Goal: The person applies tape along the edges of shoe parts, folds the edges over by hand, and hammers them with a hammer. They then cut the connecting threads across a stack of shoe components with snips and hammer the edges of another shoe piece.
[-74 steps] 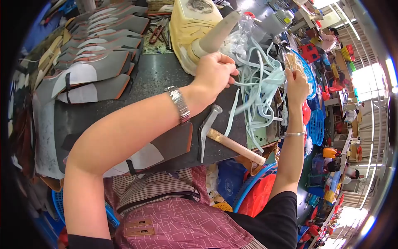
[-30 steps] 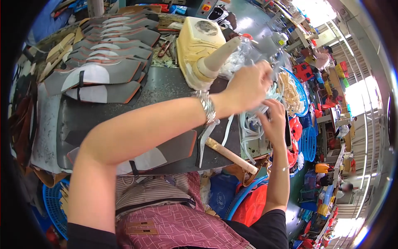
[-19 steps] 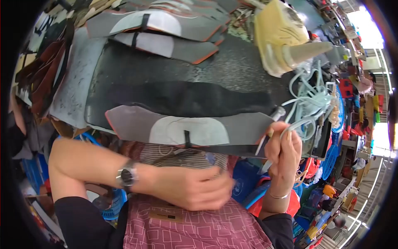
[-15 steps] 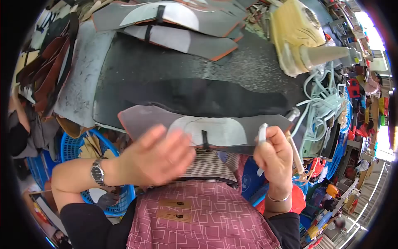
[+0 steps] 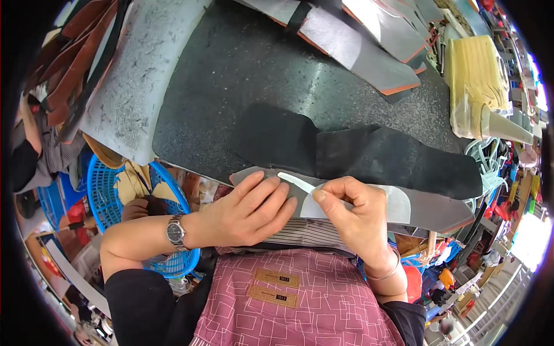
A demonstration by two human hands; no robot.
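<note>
My right hand (image 5: 353, 210) grips a slim white bone folder (image 5: 297, 183) between thumb and fingers, its tip pointing left over the upper edge of a grey panel (image 5: 435, 205). This panel has an orange-tinted edge and a white half-round patch (image 5: 398, 202). My left hand (image 5: 248, 209) lies over the panel's left part, fingers stretched out, the fingertips just left of the folder's tip. Behind the panel, along its upper edge, runs a black flexible strip (image 5: 369, 153) with creases. Both hands hide part of the panel.
More grey panels with orange edges (image 5: 369, 55) lie at the back of the dark work surface (image 5: 231, 86). Brown strips (image 5: 75, 69) hang at the left, a blue basket (image 5: 104, 202) stands below. At right are a yellow wrapped stack (image 5: 476, 75) and pale cords (image 5: 487, 167).
My left hand has come down onto the panel. My right hand has brought the bone folder from upright to lying low over the panel's edge. The camera view has shifted and turned.
</note>
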